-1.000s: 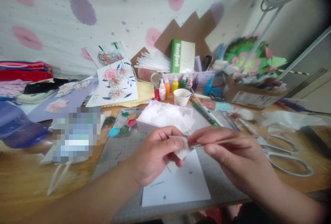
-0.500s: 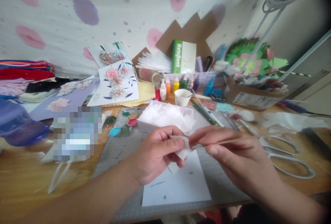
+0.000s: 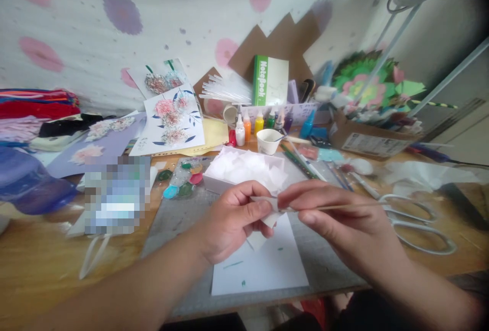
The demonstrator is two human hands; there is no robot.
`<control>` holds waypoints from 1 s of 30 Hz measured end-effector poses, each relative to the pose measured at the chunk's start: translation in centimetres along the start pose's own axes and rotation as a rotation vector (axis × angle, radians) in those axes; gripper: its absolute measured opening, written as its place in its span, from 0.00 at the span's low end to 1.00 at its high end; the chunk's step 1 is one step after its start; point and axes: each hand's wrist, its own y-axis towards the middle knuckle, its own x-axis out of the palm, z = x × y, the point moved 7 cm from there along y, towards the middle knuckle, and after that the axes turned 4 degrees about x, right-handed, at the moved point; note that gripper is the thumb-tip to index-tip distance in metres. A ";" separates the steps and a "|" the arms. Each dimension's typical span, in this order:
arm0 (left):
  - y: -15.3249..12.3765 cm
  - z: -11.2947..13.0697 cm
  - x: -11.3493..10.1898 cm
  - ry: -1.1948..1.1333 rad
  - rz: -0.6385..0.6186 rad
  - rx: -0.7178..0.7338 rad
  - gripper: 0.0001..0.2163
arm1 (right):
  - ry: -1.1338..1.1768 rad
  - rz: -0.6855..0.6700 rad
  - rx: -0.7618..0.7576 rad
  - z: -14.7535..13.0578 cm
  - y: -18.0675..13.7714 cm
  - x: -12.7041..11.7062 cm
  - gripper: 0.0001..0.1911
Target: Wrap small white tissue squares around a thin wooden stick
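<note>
My left hand (image 3: 233, 219) is closed, pinching a small white tissue piece (image 3: 268, 210) between thumb and fingers. My right hand (image 3: 336, 219) is closed on a thin wooden stick (image 3: 344, 207), whose tip meets the tissue piece. Both hands hover over a white sheet (image 3: 263, 265) with small green marks, lying on a grey cutting mat (image 3: 179, 219). Just behind the hands stands a white box of tissue squares (image 3: 244, 168).
White-handled scissors (image 3: 416, 224) lie at right. A paint palette (image 3: 183, 183), small paint bottles (image 3: 248, 128), a white cup (image 3: 268, 141), a green notebook (image 3: 269, 81), flower cards (image 3: 171, 117), a cardboard box (image 3: 370, 140) and folded fabrics (image 3: 34, 112) crowd the wooden table.
The hands keep the same grip on tissue and stick; they sit slightly higher in view as the camera shifts a little.
</note>
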 end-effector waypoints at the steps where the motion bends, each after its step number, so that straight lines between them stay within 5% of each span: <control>1: 0.0 0.0 0.0 -0.001 0.003 0.005 0.09 | -0.007 -0.003 -0.002 0.0 0.0 0.0 0.04; 17: -0.3 0.2 0.4 0.082 -0.034 0.030 0.10 | -0.109 0.008 -0.092 -1.0 -0.2 0.0 0.08; 23: -0.3 0.2 0.4 0.104 -0.077 0.023 0.21 | -0.180 0.007 -0.127 -1.0 -0.2 0.2 0.08; 30: -0.1 0.2 -0.8 0.295 0.033 0.059 0.15 | -0.247 -0.044 -0.158 -0.5 -0.1 0.7 0.09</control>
